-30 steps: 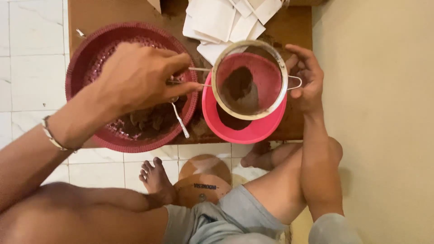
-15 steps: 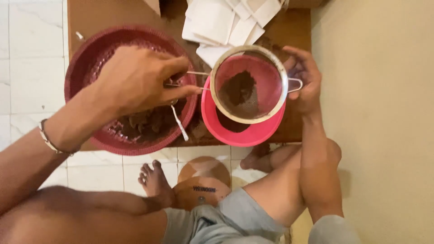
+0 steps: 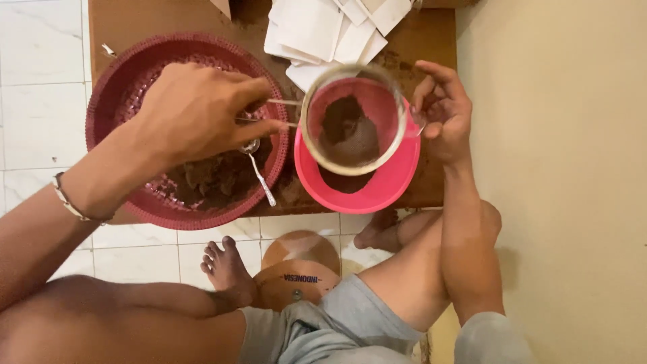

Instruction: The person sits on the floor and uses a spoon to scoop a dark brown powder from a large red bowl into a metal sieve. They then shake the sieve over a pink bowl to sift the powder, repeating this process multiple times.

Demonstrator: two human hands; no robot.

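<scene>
You are holding a round metal sieve (image 3: 354, 120) over a pink bowl (image 3: 377, 185), a little toward the bowl's 11 o'clock side, so the pink rim is showing only at the lower right. Inside the sieve a heap of brown powder (image 3: 347, 131) is lying on the mesh, darker at its 11 o'clock part. Your left hand (image 3: 195, 111) is closing around the thin wire handle (image 3: 283, 102) at the sieve's 9 o'clock, with the thumb and the fingers pinching it. Your right hand (image 3: 441, 111) is standing at the sieve's 3 o'clock; its fingers are curling loosely and the fingertips are touching the small hook on the rim, but a firm grip is not showing there.

At 9 o'clock from the sieve a big dark red basket (image 3: 128, 87) is resting, and your left hand is hanging above it. A lump of brown mass (image 3: 216, 178) is lying in the basket's 5 o'clock part, and a metal spoon (image 3: 259, 175) is leaning there with its handle pointing to 5 o'clock. The bowl and the basket are both sitting on a brown board (image 3: 168, 17). At 12 o'clock from the sieve some white paper sheets (image 3: 317, 30) are lying in a loose pile. Your bare feet are resting on the white tiled floor (image 3: 40, 67) at 6 o'clock from the board.
</scene>
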